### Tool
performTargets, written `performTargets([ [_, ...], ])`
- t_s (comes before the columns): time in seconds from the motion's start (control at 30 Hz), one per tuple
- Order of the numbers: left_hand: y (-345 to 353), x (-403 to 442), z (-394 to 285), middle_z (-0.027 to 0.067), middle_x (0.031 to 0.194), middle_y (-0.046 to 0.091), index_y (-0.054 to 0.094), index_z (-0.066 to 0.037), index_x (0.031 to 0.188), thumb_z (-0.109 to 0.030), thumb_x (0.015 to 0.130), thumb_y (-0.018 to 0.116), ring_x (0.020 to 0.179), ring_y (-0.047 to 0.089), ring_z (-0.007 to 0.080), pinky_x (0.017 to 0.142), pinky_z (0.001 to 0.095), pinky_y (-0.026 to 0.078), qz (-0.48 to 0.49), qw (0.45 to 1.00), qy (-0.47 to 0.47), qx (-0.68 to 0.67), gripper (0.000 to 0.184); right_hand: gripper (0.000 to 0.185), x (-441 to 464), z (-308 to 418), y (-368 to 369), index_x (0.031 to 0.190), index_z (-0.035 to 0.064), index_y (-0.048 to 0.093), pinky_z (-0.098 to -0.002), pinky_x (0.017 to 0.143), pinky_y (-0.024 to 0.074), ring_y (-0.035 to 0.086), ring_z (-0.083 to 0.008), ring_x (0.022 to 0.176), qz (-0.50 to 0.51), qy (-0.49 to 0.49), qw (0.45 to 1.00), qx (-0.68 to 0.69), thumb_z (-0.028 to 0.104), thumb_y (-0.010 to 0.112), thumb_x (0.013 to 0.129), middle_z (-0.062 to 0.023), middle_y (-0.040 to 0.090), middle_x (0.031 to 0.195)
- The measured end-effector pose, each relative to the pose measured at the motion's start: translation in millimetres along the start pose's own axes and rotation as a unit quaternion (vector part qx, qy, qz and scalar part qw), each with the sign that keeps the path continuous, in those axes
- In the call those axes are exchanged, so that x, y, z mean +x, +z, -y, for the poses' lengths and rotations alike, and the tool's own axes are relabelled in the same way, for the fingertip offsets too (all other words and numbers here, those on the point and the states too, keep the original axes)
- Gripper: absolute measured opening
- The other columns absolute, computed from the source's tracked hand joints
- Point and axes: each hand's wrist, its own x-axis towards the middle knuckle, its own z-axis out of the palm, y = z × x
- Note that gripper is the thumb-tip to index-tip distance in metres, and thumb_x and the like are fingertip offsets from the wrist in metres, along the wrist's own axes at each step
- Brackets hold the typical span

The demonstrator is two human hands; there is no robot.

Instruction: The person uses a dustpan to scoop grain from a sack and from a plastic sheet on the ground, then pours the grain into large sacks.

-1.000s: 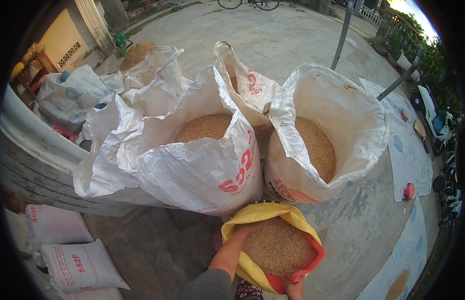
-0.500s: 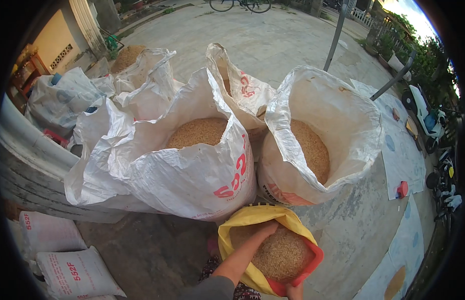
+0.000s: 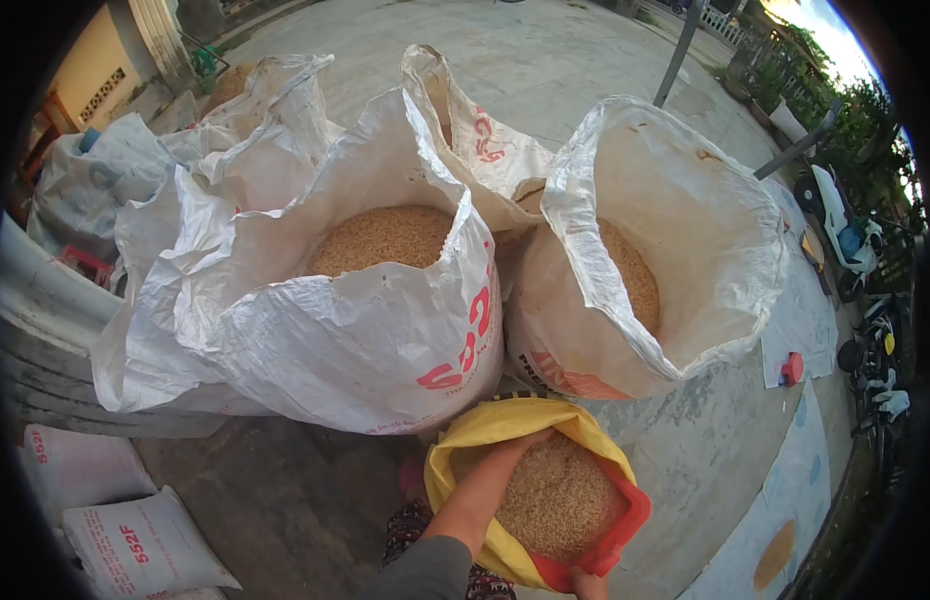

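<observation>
At the lower middle stands a yellow sack (image 3: 443, 467) with a red lip, its mouth wide apart and rice grain (image 3: 560, 495) inside. My left hand (image 3: 525, 443) reaches into the mouth, against the far inner wall above the grain; its fingers are mostly hidden. At the near edge my right hand (image 3: 588, 584) grips the red lip, fingers closed on it. Just beyond are a large white grain sack (image 3: 360, 350) on the left and another white grain sack (image 3: 585, 335) on the right, both upright, uncovered and partly filled with grain.
Behind them rises a third white sack (image 3: 500, 150). Filled, closed sacks (image 3: 145, 550) lie at lower left beside a concrete step (image 3: 85, 370). On the right are a pale sheet (image 3: 765, 510), a red object (image 3: 791, 368) and parked motorbikes (image 3: 835, 225).
My view has shifted, so the big sacks appear higher and larger. My left hand has moved slightly toward the yellow sack's far rim. My right hand keeps its hold on the red lip.
</observation>
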Motion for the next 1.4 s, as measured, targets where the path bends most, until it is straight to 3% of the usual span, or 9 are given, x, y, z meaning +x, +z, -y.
performTargets([
  [0.2, -8, 0, -13, 0.0143, 0.121, 0.044, 0.041, -0.008, 0.122, -0.045, 0.079, 0.049, 0.114, 0.04, 0.0237, 0.095, 0.0357, 0.029, 0.099, 0.994, 0.038, -0.019, 0.057, 0.043, 12, 6, -5, 0.101, 0.0002, 0.049, -0.0375, 0.084, 0.0387, 0.049, -0.0313, 0.094, 0.053, 0.025, 0.998, -0.001, 0.015, 0.059, 0.062, -0.0169, 0.052, 0.097],
  [0.27, -12, -32, -33, 0.0148, 0.122, 0.043, 0.041, -0.01, 0.122, -0.05, 0.077, 0.05, 0.113, 0.042, 0.0261, 0.094, 0.0369, 0.031, 0.148, 0.981, -0.078, -0.102, 0.061, 0.04, 12, -14, 0, 0.1, -0.0001, 0.049, -0.0375, 0.084, 0.0387, 0.049, -0.0309, 0.093, 0.063, -0.004, 0.998, 0.011, 0.013, 0.056, 0.063, -0.0165, 0.052, 0.096],
  [0.33, -4, -64, -44, 0.0162, 0.124, 0.042, 0.038, -0.008, 0.125, -0.046, 0.077, 0.053, 0.117, 0.037, 0.025, 0.098, 0.0325, 0.026, 0.014, 0.997, -0.068, 0.021, 0.063, 0.04, 24, -66, 21, 0.101, -0.0004, 0.048, -0.0375, 0.085, 0.0385, 0.049, -0.0308, 0.093, 0.103, 0.003, 0.994, 0.037, 0.012, 0.054, 0.064, -0.0168, 0.052, 0.097],
  [0.47, 17, -90, -73, 0.0182, 0.127, 0.037, 0.037, -0.009, 0.126, -0.051, 0.078, 0.049, 0.12, 0.033, 0.0245, 0.101, 0.0329, 0.021, 0.034, 0.958, -0.088, 0.269, 0.066, 0.055, 34, -89, 30, 0.115, -0.0004, 0.038, -0.0368, 0.086, 0.0381, 0.049, -0.0322, 0.097, 0.144, 0.03, 0.987, 0.061, 0.012, 0.053, 0.064, -0.0205, 0.051, 0.103],
  [0.6, -30, -60, -23, 0.0144, 0.129, 0.036, 0.04, -0.01, 0.125, -0.049, 0.082, 0.042, 0.121, 0.031, 0.0253, 0.099, 0.0382, 0.023, -0.084, 0.995, -0.05, 0.003, 0.057, 0.056, 40, -75, 28, 0.118, -0.002, 0.034, -0.0319, 0.087, 0.0371, 0.046, -0.0249, 0.103, 0.169, 0.103, 0.977, 0.073, 0.005, 0.05, 0.064, -0.015, 0.046, 0.11],
  [0.67, -62, -60, 31, 0.0124, 0.127, 0.039, 0.041, -0.01, 0.123, -0.042, 0.084, 0.043, 0.119, 0.033, 0.0251, 0.099, 0.0358, 0.023, -0.136, 0.965, -0.031, 0.222, 0.051, 0.049, 38, -71, 24, 0.113, -0.0027, 0.04, -0.0318, 0.085, 0.0381, 0.048, -0.0233, 0.099, 0.17, 0.082, 0.98, 0.057, 0.009, 0.051, 0.067, -0.0144, 0.05, 0.105],
  [0.83, -31, -70, 16, 0.0121, 0.127, 0.04, 0.041, -0.009, 0.123, -0.046, 0.083, 0.042, 0.119, 0.034, 0.0247, 0.098, 0.0349, 0.024, -0.199, 0.969, -0.083, 0.121, 0.054, 0.038, 44, -82, 32, 0.104, -0.0024, 0.046, -0.0322, 0.076, 0.0425, 0.053, -0.0229, 0.087, 0.132, 0.011, 0.989, 0.058, 0.008, 0.051, 0.068, -0.0145, 0.055, 0.091],
  [1.0, -10, -87, -34, 0.0162, 0.136, 0.022, 0.028, -0.006, 0.131, -0.062, 0.073, 0.043, 0.126, 0.017, 0.032, 0.103, 0.0403, 0.009, -0.103, 0.947, -0.274, 0.128, 0.082, 0.032, 60, -57, 19, 0.098, -0.0037, 0.045, -0.0345, 0.072, 0.0429, 0.055, -0.0271, 0.083, 0.134, -0.001, 0.988, 0.078, 0.01, 0.051, 0.07, -0.017, 0.055, 0.087],
  [1.4, 42, -126, -84, 0.0216, 0.137, 0.011, 0.019, -0.012, 0.134, -0.057, 0.079, 0.036, 0.123, 0.013, 0.0446, 0.101, 0.051, 0.013, -0.111, 0.966, -0.233, 0.012, 0.073, 0.031, 89, -122, 13, 0.102, 0.0003, 0.05, -0.0276, 0.071, 0.047, 0.056, -0.0148, 0.082, 0.225, 0.071, 0.911, 0.339, 0.0, 0.052, 0.071, -0.0059, 0.057, 0.092],
])
